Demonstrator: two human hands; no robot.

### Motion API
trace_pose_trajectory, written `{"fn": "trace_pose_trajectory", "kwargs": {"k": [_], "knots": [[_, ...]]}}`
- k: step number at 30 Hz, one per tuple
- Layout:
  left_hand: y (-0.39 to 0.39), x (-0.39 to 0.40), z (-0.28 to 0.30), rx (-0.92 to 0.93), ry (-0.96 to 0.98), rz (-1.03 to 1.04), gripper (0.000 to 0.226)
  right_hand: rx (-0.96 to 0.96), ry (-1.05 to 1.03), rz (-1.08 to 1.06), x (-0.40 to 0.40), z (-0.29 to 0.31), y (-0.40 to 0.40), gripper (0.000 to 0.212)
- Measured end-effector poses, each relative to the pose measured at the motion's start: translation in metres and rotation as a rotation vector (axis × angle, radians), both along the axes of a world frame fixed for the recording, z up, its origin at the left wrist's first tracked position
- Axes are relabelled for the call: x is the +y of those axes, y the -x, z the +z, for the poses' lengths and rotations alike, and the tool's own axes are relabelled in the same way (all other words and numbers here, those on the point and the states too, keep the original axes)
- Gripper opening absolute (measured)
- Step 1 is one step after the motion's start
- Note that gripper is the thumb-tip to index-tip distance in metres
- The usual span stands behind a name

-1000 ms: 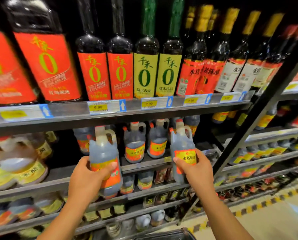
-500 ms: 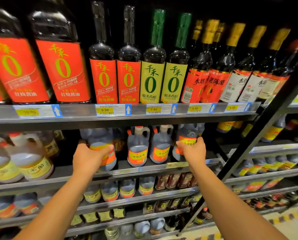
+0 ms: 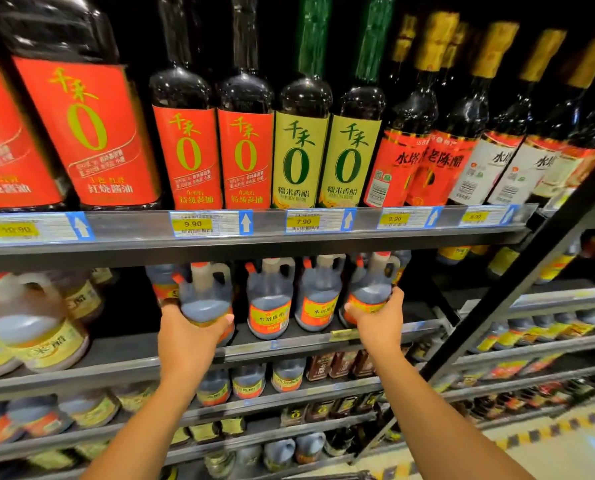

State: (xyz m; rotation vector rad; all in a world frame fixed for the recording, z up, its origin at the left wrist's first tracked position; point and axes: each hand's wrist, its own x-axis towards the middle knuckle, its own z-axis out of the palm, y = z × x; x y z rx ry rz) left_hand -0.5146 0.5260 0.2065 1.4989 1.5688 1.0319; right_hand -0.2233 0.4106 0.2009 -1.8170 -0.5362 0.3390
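I face a shop shelf of dark vinegar jugs with orange labels and handled necks. My left hand (image 3: 187,336) grips the lower body of one jug (image 3: 204,297) standing on the second shelf (image 3: 123,351), thumb wrapped round its right side. My right hand (image 3: 381,322) grips another jug (image 3: 372,287) at the right end of the same row. Two more jugs (image 3: 270,299) (image 3: 320,292) of the same kind stand between the held ones.
The top shelf (image 3: 254,237) carries tall dark bottles with red and green labels (image 3: 299,147) and price tags on its lip. Large pale vinegar jugs (image 3: 29,327) stand at left. Lower shelves hold smaller bottles. A black slanted upright (image 3: 517,299) bounds the bay on the right.
Both hands moved up and forward with their jugs, from in front of the shelves to the second shelf, where the jugs now stand in the row. The view moved closer.
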Motion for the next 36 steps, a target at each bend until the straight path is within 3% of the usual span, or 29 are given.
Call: {"fn": "trace_pose_trajectory", "kwargs": {"k": [7,9,11,14,18,20,22,26,30,36], "knots": [[0.008,0.008,0.0,0.122,-0.007,-0.055,0.07,-0.008,0.058,0.016,-0.006,0.006,0.006,0.076],[0.01,0.01,0.0,0.124,-0.007,-0.079,0.073,-0.084,0.019,-0.054,-0.017,0.009,0.022,0.077],[0.013,0.012,-0.003,0.145,-0.009,-0.093,0.079,-0.218,-0.034,-0.105,-0.031,0.018,0.044,0.064],[0.014,0.014,-0.001,0.161,-0.023,-0.114,0.081,-0.342,-0.053,0.059,-0.029,0.046,0.077,0.037],[0.02,0.017,-0.005,0.113,-0.02,-0.209,0.088,-0.527,0.064,0.277,0.01,0.088,0.118,0.036],[0.025,0.018,-0.005,0.118,-0.003,-0.261,0.077,-0.604,0.138,0.285,0.028,0.1,0.131,0.036],[0.031,0.021,-0.006,0.147,-0.003,-0.286,0.062,-0.576,0.216,0.271,0.041,0.104,0.135,0.039],[0.039,0.024,-0.006,0.159,-0.04,-0.3,0.061,-0.425,0.3,0.292,0.064,0.102,0.141,0.048],[0.041,0.026,-0.006,0.179,-0.06,-0.309,0.064,-0.358,0.365,0.304,0.072,0.109,0.15,0.027],[0.042,0.025,-0.007,0.18,-0.091,-0.302,0.069,-0.36,0.362,0.26,0.076,0.105,0.146,0.017]]}}
